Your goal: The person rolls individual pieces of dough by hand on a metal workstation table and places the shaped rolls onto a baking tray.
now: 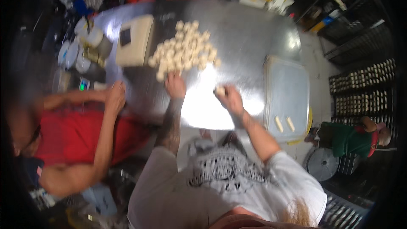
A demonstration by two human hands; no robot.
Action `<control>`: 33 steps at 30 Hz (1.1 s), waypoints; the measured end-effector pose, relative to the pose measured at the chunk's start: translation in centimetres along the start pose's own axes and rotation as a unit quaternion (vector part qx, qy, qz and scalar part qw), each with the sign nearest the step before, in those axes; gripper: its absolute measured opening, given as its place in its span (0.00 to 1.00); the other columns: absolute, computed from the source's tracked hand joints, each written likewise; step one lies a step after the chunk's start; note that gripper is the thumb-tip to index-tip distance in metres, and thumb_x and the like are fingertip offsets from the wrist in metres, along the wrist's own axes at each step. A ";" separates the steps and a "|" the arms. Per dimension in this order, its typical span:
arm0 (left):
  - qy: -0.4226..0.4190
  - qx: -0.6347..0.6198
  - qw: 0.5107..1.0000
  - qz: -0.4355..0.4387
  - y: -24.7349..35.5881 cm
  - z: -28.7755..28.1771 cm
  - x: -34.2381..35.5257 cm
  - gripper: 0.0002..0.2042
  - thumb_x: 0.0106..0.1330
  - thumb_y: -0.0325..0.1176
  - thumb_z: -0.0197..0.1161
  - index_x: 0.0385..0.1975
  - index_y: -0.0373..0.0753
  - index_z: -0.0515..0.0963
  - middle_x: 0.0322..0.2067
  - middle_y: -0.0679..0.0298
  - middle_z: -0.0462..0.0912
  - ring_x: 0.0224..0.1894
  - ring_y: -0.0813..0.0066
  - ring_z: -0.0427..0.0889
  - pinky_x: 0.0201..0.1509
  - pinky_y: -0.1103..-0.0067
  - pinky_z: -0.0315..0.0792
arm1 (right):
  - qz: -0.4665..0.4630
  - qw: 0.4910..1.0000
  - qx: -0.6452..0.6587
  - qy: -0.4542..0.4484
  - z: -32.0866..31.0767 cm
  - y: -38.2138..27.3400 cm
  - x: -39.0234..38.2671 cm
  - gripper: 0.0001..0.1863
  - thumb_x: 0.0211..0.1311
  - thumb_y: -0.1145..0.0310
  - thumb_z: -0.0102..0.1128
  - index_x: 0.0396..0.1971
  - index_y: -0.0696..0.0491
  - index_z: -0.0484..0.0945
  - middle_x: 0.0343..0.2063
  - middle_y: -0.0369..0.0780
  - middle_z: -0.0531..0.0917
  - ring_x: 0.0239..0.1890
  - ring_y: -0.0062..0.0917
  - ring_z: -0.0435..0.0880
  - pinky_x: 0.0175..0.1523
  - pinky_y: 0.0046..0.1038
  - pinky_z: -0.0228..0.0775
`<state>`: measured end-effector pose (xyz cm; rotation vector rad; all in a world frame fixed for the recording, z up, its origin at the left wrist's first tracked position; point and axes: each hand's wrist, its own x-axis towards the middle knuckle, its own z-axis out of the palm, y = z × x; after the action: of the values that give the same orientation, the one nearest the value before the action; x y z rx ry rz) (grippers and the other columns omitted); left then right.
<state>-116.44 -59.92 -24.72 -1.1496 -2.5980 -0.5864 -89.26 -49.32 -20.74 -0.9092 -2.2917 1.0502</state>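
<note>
Small, pale dough pieces [184, 51] lie heaped on the metal table [246, 34]. At the near edge of this pile is my left hand [175, 85], its fingers curled in against the pieces; whatever they hold is hidden. A single dough piece [220, 90] sits between the fingers of my right hand [231, 99], held just above the tabletop right of the pile. Farther right, a shallow grey tray [287, 87] carries two short dough sticks [278, 124] near its front end.
A cream block or box with a dark patch [135, 42] stands left of the pile. Beyond it are lidded containers [91, 38] and a small scale [84, 85]. A co-worker in a red apron [70, 133] stands at left; another person [354, 140] is by the loaded racks [360, 87].
</note>
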 end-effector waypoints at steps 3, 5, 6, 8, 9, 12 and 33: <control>-0.025 -0.091 0.995 0.018 -3.1 0.5 0.7 0.17 0.70 0.28 0.68 0.58 0.39 0.84 0.50 0.50 0.82 0.50 0.48 0.84 0.54 0.58 0.80 | 0.104 0.993 -0.043 -0.034 -3.7 0.8 -5.8 0.25 0.67 0.53 0.74 0.51 0.59 0.86 0.51 0.51 0.87 0.53 0.45 0.87 0.61 0.41 0.79; -0.020 -0.205 0.978 0.020 -0.9 -0.9 0.4 0.12 0.69 0.29 0.70 0.50 0.36 0.85 0.46 0.48 0.81 0.49 0.45 0.83 0.53 0.58 0.79 | 0.046 0.993 -0.100 0.039 -5.8 6.7 -10.3 0.23 0.65 0.56 0.74 0.51 0.59 0.86 0.50 0.51 0.87 0.54 0.44 0.86 0.61 0.41 0.78; -0.059 -0.227 0.972 0.024 0.2 -2.5 -1.0 0.12 0.69 0.31 0.71 0.48 0.35 0.84 0.46 0.47 0.81 0.49 0.44 0.83 0.54 0.58 0.77 | 0.080 0.991 -0.090 0.055 -7.5 7.2 -11.5 0.22 0.65 0.57 0.74 0.50 0.59 0.86 0.49 0.50 0.87 0.54 0.44 0.86 0.60 0.40 0.79; 0.019 -0.247 0.966 0.080 0.8 -4.2 -4.5 0.10 0.69 0.33 0.72 0.45 0.36 0.83 0.44 0.47 0.81 0.48 0.44 0.83 0.52 0.58 0.77 | 0.100 0.989 -0.074 0.074 -9.9 6.1 -11.3 0.20 0.66 0.58 0.73 0.49 0.58 0.86 0.49 0.49 0.86 0.53 0.44 0.86 0.59 0.40 0.79; 0.060 -0.242 0.963 0.101 1.1 -6.0 -6.7 0.10 0.69 0.33 0.72 0.44 0.36 0.82 0.43 0.47 0.81 0.48 0.44 0.82 0.51 0.57 0.77 | 0.090 0.990 -0.062 0.088 -10.7 4.5 -11.2 0.20 0.67 0.58 0.71 0.51 0.57 0.86 0.46 0.50 0.86 0.51 0.45 0.86 0.59 0.41 0.79; -0.133 -0.320 0.937 -0.053 -0.6 -5.2 -10.7 0.15 0.66 0.36 0.76 0.44 0.35 0.81 0.47 0.46 0.81 0.50 0.44 0.82 0.53 0.57 0.77 | 0.066 0.994 -0.086 0.027 -10.6 6.0 -10.5 0.22 0.68 0.55 0.69 0.54 0.55 0.85 0.44 0.50 0.85 0.50 0.46 0.86 0.59 0.42 0.79; -0.127 -0.091 0.972 0.176 3.8 -0.5 -8.9 0.17 0.69 0.47 0.70 0.29 0.39 0.81 0.35 0.54 0.79 0.35 0.50 0.78 0.44 0.57 0.69 | -0.043 0.956 -0.289 -0.005 -3.9 7.7 -5.8 0.21 0.75 0.47 0.58 0.42 0.49 0.87 0.40 0.44 0.85 0.46 0.40 0.83 0.54 0.40 0.76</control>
<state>-107.69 -63.64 -26.56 -1.8039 -2.4826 -0.6427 -80.02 -47.85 -25.19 -0.9969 -2.6701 0.3365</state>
